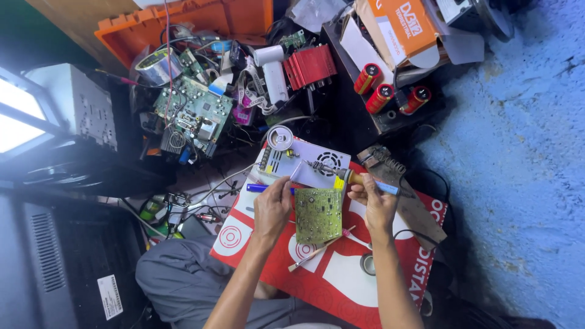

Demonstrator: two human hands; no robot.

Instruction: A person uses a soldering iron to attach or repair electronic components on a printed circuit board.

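The green circuit board (318, 214) lies on the red sheet (341, 274), centre frame. Left hand (272, 207) pinches a thin solder wire (295, 172) at its 11 o'clock; right hand (378, 201) has its grip closed on the soldering iron (350, 177) (tip hot, presumably). A slip could scorch fingers or bridge joints.

Green circuit board (318, 214) flat on red board (341, 274) — soldering iron (353, 178) above.

A rough blue-painted floor (524, 152) lies at the right, and daylight glares through a window (15, 116) at the left.
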